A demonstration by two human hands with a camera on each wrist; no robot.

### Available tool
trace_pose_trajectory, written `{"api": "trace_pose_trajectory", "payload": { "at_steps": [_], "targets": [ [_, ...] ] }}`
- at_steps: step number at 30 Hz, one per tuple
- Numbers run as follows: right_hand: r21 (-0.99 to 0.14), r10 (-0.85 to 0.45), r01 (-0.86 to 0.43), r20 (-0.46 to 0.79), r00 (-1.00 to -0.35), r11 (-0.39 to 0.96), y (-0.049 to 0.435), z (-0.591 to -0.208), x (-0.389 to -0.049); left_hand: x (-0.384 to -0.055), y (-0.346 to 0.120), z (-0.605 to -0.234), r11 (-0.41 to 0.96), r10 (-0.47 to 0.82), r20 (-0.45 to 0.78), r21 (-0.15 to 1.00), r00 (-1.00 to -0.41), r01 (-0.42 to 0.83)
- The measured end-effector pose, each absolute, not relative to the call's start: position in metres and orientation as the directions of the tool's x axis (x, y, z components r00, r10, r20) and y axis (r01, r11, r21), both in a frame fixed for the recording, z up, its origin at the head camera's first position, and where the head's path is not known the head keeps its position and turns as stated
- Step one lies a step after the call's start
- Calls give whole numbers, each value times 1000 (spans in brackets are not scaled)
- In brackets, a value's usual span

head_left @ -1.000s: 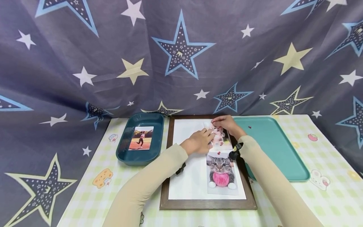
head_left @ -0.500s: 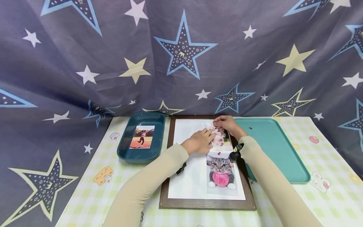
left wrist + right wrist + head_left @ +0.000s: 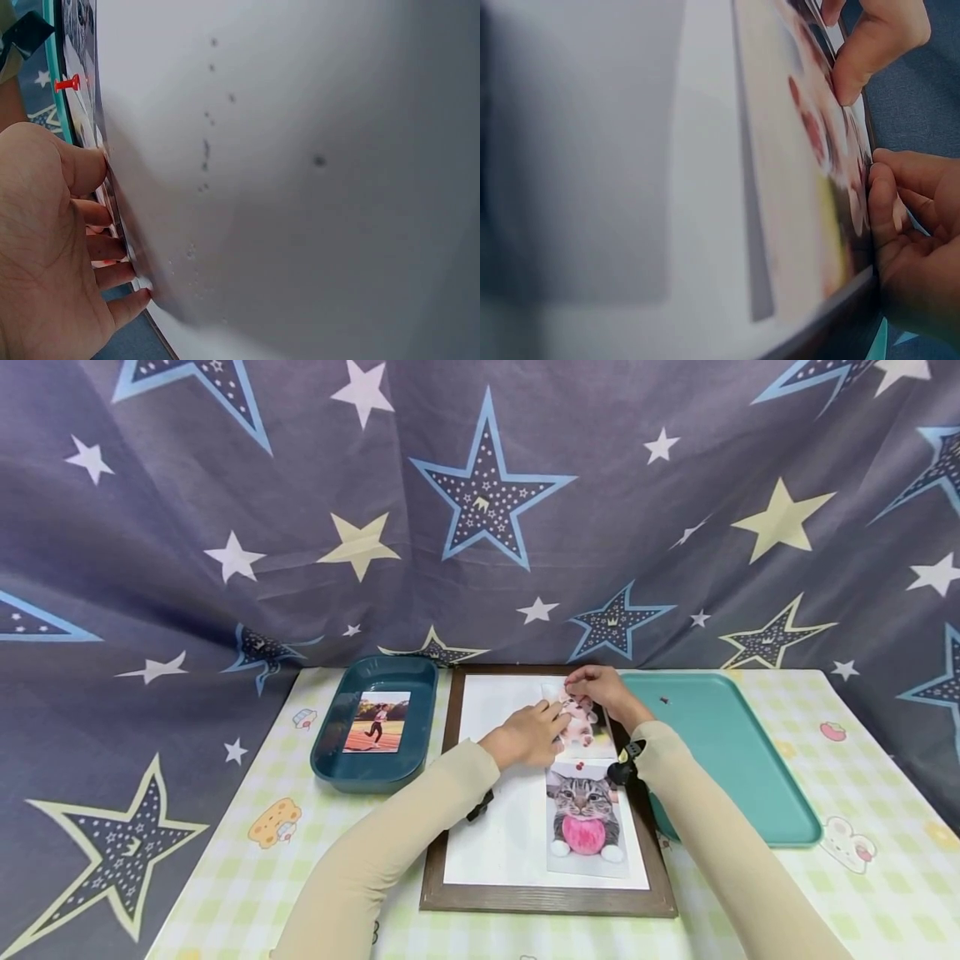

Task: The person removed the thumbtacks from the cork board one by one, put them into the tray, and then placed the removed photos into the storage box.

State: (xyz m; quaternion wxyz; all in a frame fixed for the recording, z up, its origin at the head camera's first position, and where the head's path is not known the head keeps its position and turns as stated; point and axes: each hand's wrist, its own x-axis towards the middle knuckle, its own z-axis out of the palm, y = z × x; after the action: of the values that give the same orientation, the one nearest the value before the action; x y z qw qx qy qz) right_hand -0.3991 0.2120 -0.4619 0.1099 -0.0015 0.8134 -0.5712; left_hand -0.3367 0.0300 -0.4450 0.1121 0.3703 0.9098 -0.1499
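Note:
A white board with a brown wooden frame [image 3: 551, 900] lies on the table. On its upper right is a photo of a pink piglet-like animal [image 3: 597, 746]. My left hand [image 3: 531, 733] rests on this photo's left side, fingers extended and touching it. At the photo's top edge my right hand [image 3: 603, 692] pinches a red push pin between thumb and fingertips; the pin is mostly hidden. In the right wrist view the right hand [image 3: 922, 232] meets the board's surface. Below lies a cat photo [image 3: 585, 810], with a red push pin [image 3: 67, 83] standing at its top.
A dark teal dish [image 3: 326, 768] on the left holds a photo of a runner [image 3: 377, 722]. To the right, partly under the right forearm, is a green tray [image 3: 738, 760] with a small red push pin [image 3: 664, 700]. A starry curtain [image 3: 480, 610] hangs behind the table.
Both hands keep their places on the piglet photo. The whole head view has shifted slightly; nothing else has visibly moved.

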Motion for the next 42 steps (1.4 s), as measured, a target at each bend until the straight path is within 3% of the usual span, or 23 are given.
{"api": "trace_pose_trajectory", "payload": {
  "at_steps": [42],
  "targets": [
    [-936, -125, 89, -139, -982, 340, 216, -467, -402, -337, 29, -447, 654, 666, -295, -211, -685, 727]
  ]
}}
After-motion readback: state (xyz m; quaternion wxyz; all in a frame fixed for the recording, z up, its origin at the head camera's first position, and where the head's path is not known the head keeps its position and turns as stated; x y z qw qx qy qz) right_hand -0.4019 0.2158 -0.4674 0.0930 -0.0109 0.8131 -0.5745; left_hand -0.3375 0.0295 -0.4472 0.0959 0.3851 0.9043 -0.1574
